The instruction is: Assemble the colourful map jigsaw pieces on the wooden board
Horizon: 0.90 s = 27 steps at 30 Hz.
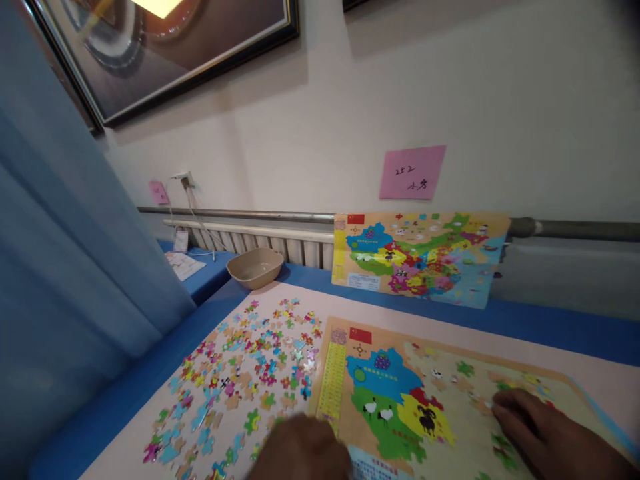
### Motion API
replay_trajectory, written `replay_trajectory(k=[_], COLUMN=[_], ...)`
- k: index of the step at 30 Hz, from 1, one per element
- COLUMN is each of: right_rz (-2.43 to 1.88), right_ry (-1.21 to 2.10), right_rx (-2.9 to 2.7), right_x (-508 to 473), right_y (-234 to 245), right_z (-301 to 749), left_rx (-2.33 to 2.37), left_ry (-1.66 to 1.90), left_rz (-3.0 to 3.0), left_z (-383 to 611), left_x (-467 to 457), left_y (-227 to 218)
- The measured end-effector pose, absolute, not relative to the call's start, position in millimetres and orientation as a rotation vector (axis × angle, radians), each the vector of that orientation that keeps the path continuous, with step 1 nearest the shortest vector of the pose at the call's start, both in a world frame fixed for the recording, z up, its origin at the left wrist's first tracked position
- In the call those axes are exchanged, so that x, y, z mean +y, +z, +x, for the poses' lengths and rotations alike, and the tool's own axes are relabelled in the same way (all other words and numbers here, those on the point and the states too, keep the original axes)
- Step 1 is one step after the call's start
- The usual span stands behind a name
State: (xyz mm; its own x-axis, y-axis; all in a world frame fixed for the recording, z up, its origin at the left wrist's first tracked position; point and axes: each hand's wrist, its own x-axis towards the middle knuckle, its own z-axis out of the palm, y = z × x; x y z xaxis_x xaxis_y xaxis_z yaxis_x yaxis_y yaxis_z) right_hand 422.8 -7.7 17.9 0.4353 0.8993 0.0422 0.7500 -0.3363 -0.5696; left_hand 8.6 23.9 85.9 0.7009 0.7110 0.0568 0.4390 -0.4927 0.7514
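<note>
A wooden map puzzle board (450,400) lies flat on the table, partly filled with blue, green, yellow and red regions at its left. My right hand (540,433) rests on the board's right part, fingers stretched flat and pointing left, fingertips on small placed pieces. My left hand (305,447) sits at the bottom edge, beside the board's left border, with knuckles up; its fingers are hidden. Several loose coloured puzzle pieces (240,373) are spread on the table to the left of the board.
A finished reference map (417,257) leans against the wall rail behind the board. A beige bowl (255,267) stands at the back left. A pink note (413,172) is on the wall. A blue curtain (65,267) hangs at the left. The table has a blue edge (550,327).
</note>
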Motion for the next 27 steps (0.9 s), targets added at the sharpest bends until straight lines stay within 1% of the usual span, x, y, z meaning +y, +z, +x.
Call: replay_trajectory(k=[1, 2, 3, 6, 9, 16, 22, 27], right_rz=[-2.198, -2.218, -2.238, -2.271, -2.268, -2.268, -2.263, -2.296], right_ry=[0.386, 0.394, 0.398, 0.395, 0.386, 0.347, 0.322, 0.346], right_rx=[-1.382, -1.385, -1.387, -1.402, -1.431, -1.494, -1.487, -1.496], right_x=[-7.9, -8.2, -8.7, -10.4, -13.3, -19.4, -21.4, -23.7], right_y=[24.5, 31.2, 37.7, 52.3, 59.7, 65.4, 66.1, 69.9], right_z=[418.7, 414.3, 410.2, 400.5, 394.9, 388.0, 384.9, 381.9], left_rx=[0.93, 1.146, 1.227, 1.271, 1.223, 1.199, 1.293, 1.267], left_ry=[0.423, 0.373, 0.354, 0.315, 0.237, 0.09, 0.073, 0.035], left_rz=[2.239, 2.374, 2.399, 2.417, 2.461, 2.545, 2.503, 2.532], left_z=[2.8, -2.3, -6.4, -9.3, -0.6, 12.7, 11.4, 12.4], left_x=[42.5, 61.8, 81.0, 128.8, 153.0, 164.6, 167.1, 165.2], left_y=[90.1, 94.2, 97.8, 103.7, 103.1, 94.6, 91.0, 91.2])
